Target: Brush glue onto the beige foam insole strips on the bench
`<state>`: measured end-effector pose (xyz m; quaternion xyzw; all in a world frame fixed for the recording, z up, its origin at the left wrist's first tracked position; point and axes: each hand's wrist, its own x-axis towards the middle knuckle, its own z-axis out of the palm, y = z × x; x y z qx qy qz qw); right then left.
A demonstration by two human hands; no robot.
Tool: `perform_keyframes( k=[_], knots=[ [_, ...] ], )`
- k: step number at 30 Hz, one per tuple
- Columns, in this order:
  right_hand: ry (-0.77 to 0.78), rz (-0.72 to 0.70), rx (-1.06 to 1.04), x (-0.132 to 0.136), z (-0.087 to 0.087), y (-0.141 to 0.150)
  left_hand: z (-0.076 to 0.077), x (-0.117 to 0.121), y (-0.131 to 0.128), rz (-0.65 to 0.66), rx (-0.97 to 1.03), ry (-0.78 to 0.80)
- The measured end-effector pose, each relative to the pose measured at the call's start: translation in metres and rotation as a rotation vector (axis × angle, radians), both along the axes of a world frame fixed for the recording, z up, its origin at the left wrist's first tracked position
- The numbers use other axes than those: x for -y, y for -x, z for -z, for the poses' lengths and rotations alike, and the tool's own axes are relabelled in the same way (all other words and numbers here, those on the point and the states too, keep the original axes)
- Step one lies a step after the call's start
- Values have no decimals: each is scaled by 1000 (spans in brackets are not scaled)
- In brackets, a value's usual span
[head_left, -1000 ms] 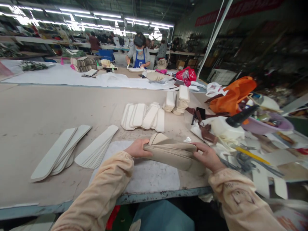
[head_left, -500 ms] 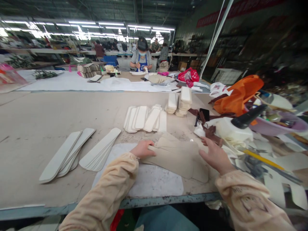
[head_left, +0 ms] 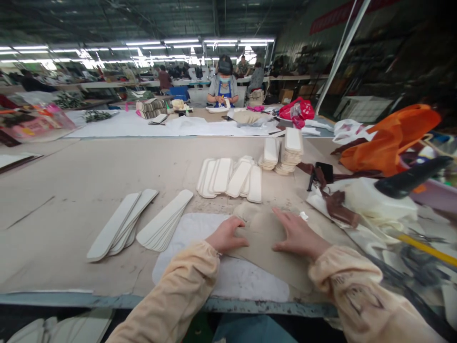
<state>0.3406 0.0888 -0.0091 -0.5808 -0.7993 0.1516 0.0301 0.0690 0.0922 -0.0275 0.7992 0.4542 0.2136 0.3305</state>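
A fanned pile of beige cut pieces point(head_left: 266, 236) lies flat on the worktable point(head_left: 71, 190), partly over a white mat point(head_left: 200, 267). My left hand point(head_left: 228, 236) rests on the pile's left side with its fingers curled down onto it. My right hand point(head_left: 298, 233) lies open and flat on the pile's right side, fingers spread. Neither hand lifts anything.
Two fans of long cream strips point(head_left: 119, 224) point(head_left: 164, 226) lie to the left. Short cream pads point(head_left: 232, 176) and two stacks point(head_left: 282, 155) sit behind. Clutter fills the right: orange bag point(head_left: 389, 138), black handle point(head_left: 410, 176), brown scraps point(head_left: 335, 205). A person in a blue apron point(head_left: 224, 88) works far behind.
The stack I held up between both hands has been laid down and spread flat. Both hands now press on top of it, and my view has shifted left.
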Motion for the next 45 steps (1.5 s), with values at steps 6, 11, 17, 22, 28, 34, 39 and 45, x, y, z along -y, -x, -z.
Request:
perform_keyframes(
  k=[6,11,17,22,28,34,39,45],
  knots=[
    [-217,-228,-67,46,-18,24,2,44,15,-64,-60,-374],
    [-196,-324,-66,96,-22,44,2,73,28,-28,-36,-344],
    [-133,-154,38,121,-5,13,11,89,28,-14,158,-149],
    [-47,-90,105,102,-19,-1,3,85,23,-123,266,-47],
    [-15,-155,129,70,-46,68,-14,78,50,-281,300,-104],
    [-22,-81,-70,71,-32,35,-1,80,68,-262,240,27],
    [99,255,-536,96,3,-42,3,77,57,-282,250,14],
    [-12,308,-752,105,21,-9,2,76,44,-192,279,46]
  ],
)
